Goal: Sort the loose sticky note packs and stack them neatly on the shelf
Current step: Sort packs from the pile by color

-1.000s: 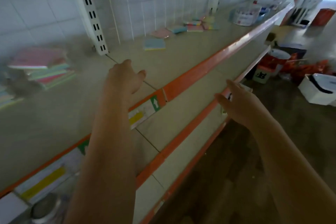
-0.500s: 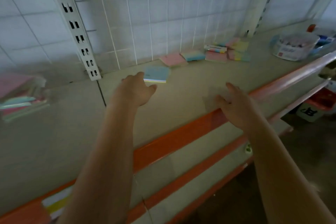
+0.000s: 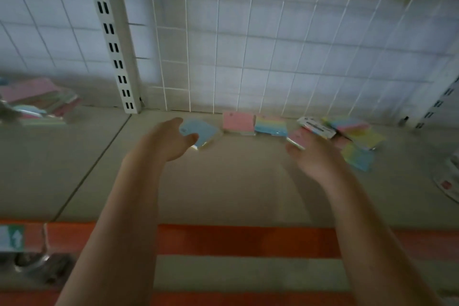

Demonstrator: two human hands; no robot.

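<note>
Just beyond left hand (image 3: 169, 141), blue pack (image 3: 201, 133)

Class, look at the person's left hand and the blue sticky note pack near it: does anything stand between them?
Nothing visible does. The left hand is already at the blue sticky note pack, its thumb and fingers on either side. The pink pack lies beyond, to the right.
</note>
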